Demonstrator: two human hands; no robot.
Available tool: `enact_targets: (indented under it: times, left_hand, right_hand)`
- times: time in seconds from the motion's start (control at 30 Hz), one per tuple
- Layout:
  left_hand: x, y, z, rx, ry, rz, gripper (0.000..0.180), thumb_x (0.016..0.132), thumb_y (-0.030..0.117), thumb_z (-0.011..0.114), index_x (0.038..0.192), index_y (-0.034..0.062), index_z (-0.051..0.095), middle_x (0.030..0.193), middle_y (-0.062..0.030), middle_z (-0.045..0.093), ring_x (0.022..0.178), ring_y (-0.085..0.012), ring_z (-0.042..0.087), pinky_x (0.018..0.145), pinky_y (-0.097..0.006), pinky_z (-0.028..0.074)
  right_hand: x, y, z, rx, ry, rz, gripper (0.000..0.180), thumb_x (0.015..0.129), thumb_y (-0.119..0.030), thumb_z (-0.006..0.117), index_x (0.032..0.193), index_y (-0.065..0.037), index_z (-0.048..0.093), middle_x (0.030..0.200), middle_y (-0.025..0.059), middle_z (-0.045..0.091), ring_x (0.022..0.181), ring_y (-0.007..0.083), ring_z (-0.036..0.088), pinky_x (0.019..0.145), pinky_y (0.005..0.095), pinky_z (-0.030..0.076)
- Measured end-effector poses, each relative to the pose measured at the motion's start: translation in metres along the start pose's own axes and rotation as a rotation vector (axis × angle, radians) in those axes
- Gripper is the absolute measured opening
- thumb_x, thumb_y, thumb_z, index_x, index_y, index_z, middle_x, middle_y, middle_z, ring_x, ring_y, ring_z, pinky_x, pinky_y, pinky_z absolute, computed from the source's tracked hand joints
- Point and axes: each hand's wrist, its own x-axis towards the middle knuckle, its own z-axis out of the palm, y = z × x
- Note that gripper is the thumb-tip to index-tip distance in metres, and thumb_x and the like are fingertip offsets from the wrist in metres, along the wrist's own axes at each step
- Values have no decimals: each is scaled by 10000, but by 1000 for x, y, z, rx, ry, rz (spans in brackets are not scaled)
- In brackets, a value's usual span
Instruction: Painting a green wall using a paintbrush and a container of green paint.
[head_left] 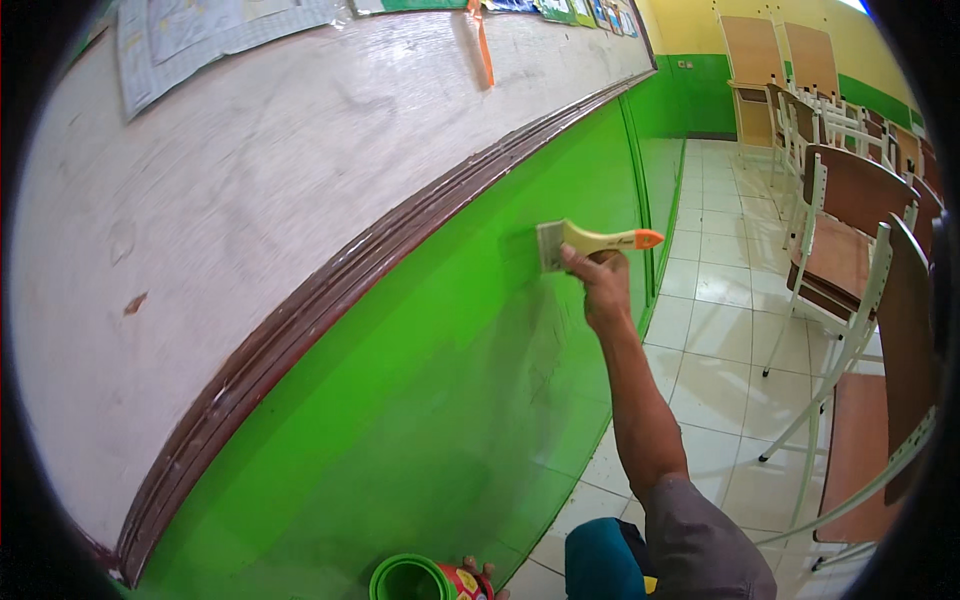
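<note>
My right hand (600, 278) grips a flat paintbrush (590, 240) with a yellow handle and an orange tip. The brush's bristles touch the green wall (450, 380), below the dark wooden trim. Fresh, brighter green covers the wall's upper band, while duller, greyish green shows lower down. At the bottom edge, my left hand (480, 575) is wrapped round a red paint can (465, 582). Green paint coats the can's rim and inside. Only the fingers of that hand show, at the can's right side.
Brown wooden trim (330, 290) borders a whitish board (220, 180) with papers and an orange ribbon (482, 45) along its top. Chairs (830, 240) with brown seats and white metal frames line the right side on a white tiled floor (715, 340). Wooden panels stand at the far end.
</note>
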Motion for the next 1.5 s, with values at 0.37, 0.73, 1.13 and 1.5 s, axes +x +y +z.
enact_targets:
  times: [0.37, 0.73, 1.13, 1.5]
  left_hand:
    - [23, -21, -9, 393, -176, -115, 910, 850, 581, 623, 1546, 108, 277, 1606, -176, 252, 1473, -420, 221, 1149, -654, 219]
    - [-36, 16, -46, 855, -92, 53, 856, 866, 637, 557, 1507, 106, 362, 1561, -177, 342, 1407, -417, 339, 1069, -566, 367]
    - [-78, -16, -34, 1100, 347, 464, 757, 877, 531, 628, 1420, 39, 435, 1455, -217, 447, 1150, -347, 540, 789, -447, 508]
    - [-67, 26, -52, 924, -114, -22, 775, 831, 464, 714, 1408, 16, 453, 1438, -208, 458, 1122, -319, 535, 762, -391, 484]
  right_hand:
    - [-23, 12, 41, -592, 203, -876, 235, 868, -34, 720, 1099, -12, 686, 1012, 85, 701, 887, 166, 630, 781, 316, 509]
    - [53, 11, -5, -99, 297, -150, 283, 878, -148, 755, 1034, 74, 674, 900, 72, 682, 794, 147, 584, 697, 312, 457]
    - [15, 4, 34, -238, 266, -488, 282, 871, -126, 751, 1115, 2, 693, 1004, 103, 722, 872, 176, 664, 795, 327, 514]
    - [53, -10, -4, -182, 527, -314, 289, 910, -62, 687, 1177, 42, 657, 1043, 101, 702, 889, 155, 641, 840, 301, 501]
